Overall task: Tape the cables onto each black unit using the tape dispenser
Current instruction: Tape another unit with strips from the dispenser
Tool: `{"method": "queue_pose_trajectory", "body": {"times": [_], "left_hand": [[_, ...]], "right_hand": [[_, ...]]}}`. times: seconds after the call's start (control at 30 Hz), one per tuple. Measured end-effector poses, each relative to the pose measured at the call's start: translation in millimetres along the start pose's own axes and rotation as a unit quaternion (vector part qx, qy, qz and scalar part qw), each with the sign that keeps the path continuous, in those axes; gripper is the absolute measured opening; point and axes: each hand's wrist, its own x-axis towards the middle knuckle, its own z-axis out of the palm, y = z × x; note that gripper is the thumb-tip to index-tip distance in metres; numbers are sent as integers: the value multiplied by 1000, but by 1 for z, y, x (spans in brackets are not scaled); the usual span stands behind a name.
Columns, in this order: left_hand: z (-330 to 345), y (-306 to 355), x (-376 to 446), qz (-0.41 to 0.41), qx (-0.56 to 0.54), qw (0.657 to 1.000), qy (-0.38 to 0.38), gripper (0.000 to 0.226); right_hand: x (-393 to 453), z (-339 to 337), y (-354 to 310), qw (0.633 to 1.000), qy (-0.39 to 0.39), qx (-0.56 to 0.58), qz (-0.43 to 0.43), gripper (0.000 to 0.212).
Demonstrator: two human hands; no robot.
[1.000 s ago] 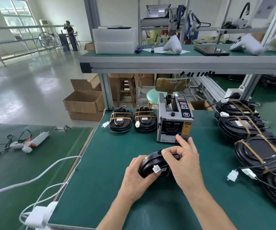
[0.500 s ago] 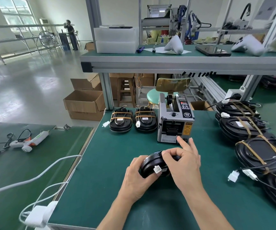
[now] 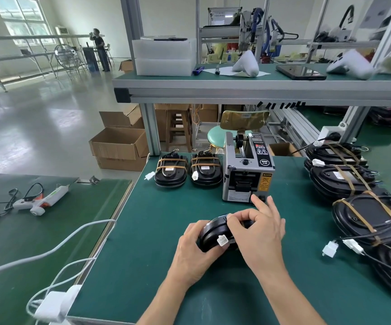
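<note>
Already two small black units (image 3: 188, 171) sit on the far side of the tabletop (image 3: 142, 254), left of the tape dispenser (image 3: 246, 171), each with cables held under brown tape bands. A row of larger taped units (image 3: 354, 191) runs along the right edge. By that count, several are done and the one in hand looks like the current piece; how many remain cannot be told.

That black unit (image 3: 213, 235) lies near the middle of the tabletop, just in front of the dispenser. It is glossy, rounded and dark, with a white connector (image 3: 222, 241) at its near side. No tape shows on it. The left hand (image 3: 195, 252) curls round its left end, steadying it. The right hand (image 3: 257, 233) pinches at its top edge with thumb and forefinger, other fingers spread; what it pinches is too small to tell.
</note>
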Motion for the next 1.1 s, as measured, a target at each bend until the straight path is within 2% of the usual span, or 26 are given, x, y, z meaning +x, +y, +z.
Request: {"method": "queue_pose_trajectory", "body": {"times": [0.8,1.1], "left_hand": [[-1,3,0,-6,-8,1000,-3,39],[-1,3,0,-11,-7,1000,-1,38]], "right_hand": [[0,8,-2,999,23,-23,0,23],[-1,13,4,998,56,-17,-13,22]]}}
